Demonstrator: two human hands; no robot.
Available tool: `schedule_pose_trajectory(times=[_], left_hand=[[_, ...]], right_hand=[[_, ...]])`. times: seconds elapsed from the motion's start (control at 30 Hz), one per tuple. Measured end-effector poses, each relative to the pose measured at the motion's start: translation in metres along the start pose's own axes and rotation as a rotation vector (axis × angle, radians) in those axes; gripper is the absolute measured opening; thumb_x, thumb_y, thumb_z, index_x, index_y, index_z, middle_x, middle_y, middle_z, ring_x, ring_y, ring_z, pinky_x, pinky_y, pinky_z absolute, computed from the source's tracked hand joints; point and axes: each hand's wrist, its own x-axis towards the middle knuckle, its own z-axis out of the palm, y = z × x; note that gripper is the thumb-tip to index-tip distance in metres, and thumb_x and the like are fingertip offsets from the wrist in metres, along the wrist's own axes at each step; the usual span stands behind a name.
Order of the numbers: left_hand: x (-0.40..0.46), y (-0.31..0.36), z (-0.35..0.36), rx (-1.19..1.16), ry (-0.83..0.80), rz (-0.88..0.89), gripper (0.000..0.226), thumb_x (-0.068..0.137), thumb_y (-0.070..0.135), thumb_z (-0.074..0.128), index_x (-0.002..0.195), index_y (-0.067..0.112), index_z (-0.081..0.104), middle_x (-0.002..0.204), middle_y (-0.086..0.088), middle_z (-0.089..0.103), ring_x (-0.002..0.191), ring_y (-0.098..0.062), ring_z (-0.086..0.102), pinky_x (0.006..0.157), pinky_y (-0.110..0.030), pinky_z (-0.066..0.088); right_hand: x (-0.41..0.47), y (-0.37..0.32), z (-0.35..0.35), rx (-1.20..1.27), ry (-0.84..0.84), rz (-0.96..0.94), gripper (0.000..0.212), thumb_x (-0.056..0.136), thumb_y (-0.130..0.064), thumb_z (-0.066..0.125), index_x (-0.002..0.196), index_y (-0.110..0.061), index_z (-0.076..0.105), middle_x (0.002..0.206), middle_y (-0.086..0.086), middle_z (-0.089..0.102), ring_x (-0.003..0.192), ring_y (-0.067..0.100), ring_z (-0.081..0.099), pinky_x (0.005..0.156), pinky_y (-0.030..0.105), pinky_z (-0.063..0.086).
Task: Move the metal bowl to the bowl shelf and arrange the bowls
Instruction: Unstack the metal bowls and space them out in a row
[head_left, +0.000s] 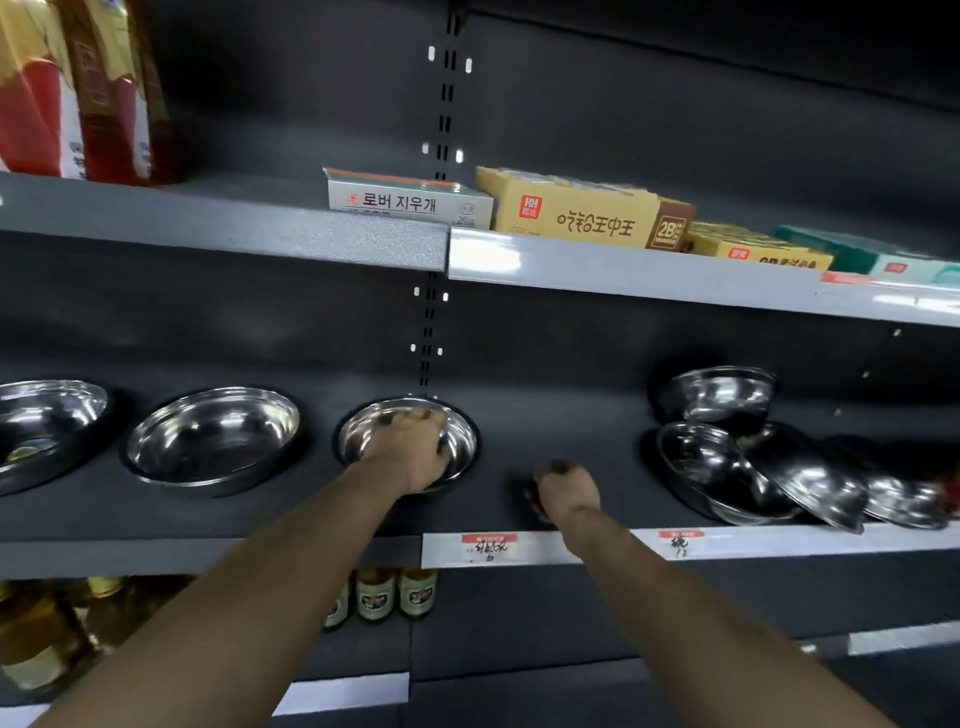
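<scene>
Left hand (415, 447) rests inside the metal bowl (408, 447) mid-shelf, fingers curled over its far rim, gripping it. Bowl sits upright on the dark bowl shelf (260, 519), third in a row beside two more upright bowls (213, 439) to its left. Right hand (563, 491) is curled in a loose fist, holding nothing, just above the shelf to the bowl's right. Further right, a messy pile of bowls (737, 467), some tilted and overlapping. Boxes (576, 213) on the shelf above.
</scene>
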Motion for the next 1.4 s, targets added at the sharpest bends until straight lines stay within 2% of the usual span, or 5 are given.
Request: schedule_pose_trajectory(times=[0.23,0.47,0.6,0.8,1.4], left_hand=[[0.019,0.065,0.02,0.023,-0.052,0.134,0.05,0.098,0.035,0.047,0.143,0.013,0.044,0.143,-0.01,0.047,0.133,-0.029,0.045,0.107,-0.04,0.042],[0.036,0.128,0.038,0.04,-0.089,0.163,0.056,0.098,0.036,0.046,0.15,0.015,0.036,0.152,-0.01,0.04,0.138,-0.029,0.041,0.112,-0.041,0.038],[0.047,0.173,0.049,0.039,-0.096,0.152,0.058,0.099,0.038,0.045,0.151,0.016,0.034,0.156,-0.009,0.036,0.142,-0.028,0.037,0.114,-0.04,0.036],[0.062,0.259,0.058,0.018,-0.088,0.161,0.055,0.098,0.038,0.046,0.148,0.017,0.038,0.151,-0.008,0.04,0.137,-0.029,0.041,0.108,-0.04,0.04],[0.085,0.395,0.097,-0.023,-0.128,0.182,0.055,0.101,0.043,0.039,0.15,0.016,0.036,0.153,-0.007,0.038,0.138,-0.029,0.04,0.111,-0.044,0.039]], right_hand=[[0.013,0.018,-0.073,0.034,0.136,0.049,0.029,0.097,-0.022,0.056,0.121,-0.006,0.059,0.089,0.017,0.069,0.05,0.018,0.057,0.042,0.022,0.043],[0.028,0.034,-0.138,0.137,0.251,0.054,0.025,0.098,-0.022,0.054,0.108,-0.002,0.064,0.069,0.006,0.062,0.053,0.019,0.062,0.044,0.022,0.051],[0.042,0.039,-0.186,0.153,0.34,-0.011,0.029,0.097,-0.028,0.056,0.112,-0.005,0.065,0.084,0.009,0.068,0.076,0.026,0.069,0.077,0.037,0.058],[0.071,0.054,-0.274,0.061,0.436,-0.038,0.035,0.1,-0.028,0.053,0.121,-0.003,0.064,0.114,0.018,0.07,0.113,0.035,0.062,0.096,0.034,0.045],[0.126,0.114,-0.379,0.122,0.439,0.138,0.059,0.1,-0.041,0.049,0.142,-0.001,0.045,0.133,0.022,0.06,0.126,0.04,0.053,0.101,0.039,0.042]])
